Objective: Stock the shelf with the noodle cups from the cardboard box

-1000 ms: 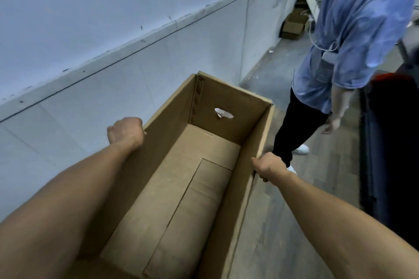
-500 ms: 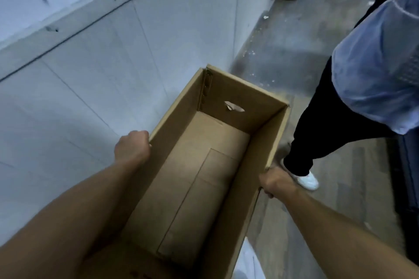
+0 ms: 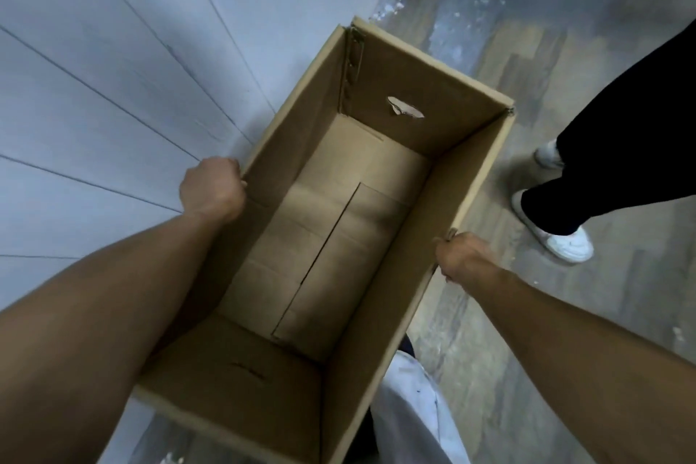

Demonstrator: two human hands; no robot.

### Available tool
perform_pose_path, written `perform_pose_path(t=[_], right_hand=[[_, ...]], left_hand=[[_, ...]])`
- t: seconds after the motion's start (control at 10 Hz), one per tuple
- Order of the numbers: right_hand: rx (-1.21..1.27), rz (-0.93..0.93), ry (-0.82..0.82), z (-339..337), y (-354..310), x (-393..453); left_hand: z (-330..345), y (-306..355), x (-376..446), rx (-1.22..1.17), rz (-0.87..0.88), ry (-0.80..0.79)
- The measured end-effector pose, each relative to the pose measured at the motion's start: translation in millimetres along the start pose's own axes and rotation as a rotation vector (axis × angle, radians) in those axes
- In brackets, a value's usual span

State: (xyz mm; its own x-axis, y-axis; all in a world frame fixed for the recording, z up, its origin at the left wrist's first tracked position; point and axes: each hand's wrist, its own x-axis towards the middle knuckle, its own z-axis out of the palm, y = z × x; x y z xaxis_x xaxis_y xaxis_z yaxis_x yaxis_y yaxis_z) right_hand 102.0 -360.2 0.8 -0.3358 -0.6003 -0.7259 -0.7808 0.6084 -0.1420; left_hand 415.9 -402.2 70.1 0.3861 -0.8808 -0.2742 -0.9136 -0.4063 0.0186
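A long open cardboard box [image 3: 474,177] fills the middle of the view, seen from above. Nothing lies inside it; only its bare bottom flaps show. My left hand [image 3: 212,188] grips the top edge of its left wall. My right hand [image 3: 461,256] grips the top edge of its right wall. A torn handle hole shows in the far end wall. No noodle cups and no shelf are in view.
A pale panelled wall [image 3: 94,87] runs close along the box's left side. Grey plank floor [image 3: 527,30] lies ahead and to the right. Another person's dark trouser legs and white shoes [image 3: 565,241] stand just right of the box.
The view has tilted down toward the floor and the box sits lower against the wall. Both hands keep their grip on the box walls. The other person now shows only as legs.
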Motion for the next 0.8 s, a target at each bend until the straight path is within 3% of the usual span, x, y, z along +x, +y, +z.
perform_pose_path(t=[0.3, 0.6, 0.7, 0.8], right_hand=[[0.016, 0.074, 0.033, 35.4, -38.7, 75.3], [0.112, 0.086, -0.057, 51.6, -73.0, 107.1], [0.388, 0.036, -0.198, 43.1, -76.5, 92.6], [0.697, 0.002, -0.195, 10.0, -75.6, 54.8]], left_hand=[[58.9, -1.5, 81.8, 0.057, 0.007, -0.015], [97.0, -21.7, 118.0, 0.074, -0.046, -0.112], [91.0, -30.1, 113.0, -0.014, -0.080, -0.262], [56.7, -29.4, 98.2, -0.320, -0.102, -0.279]])
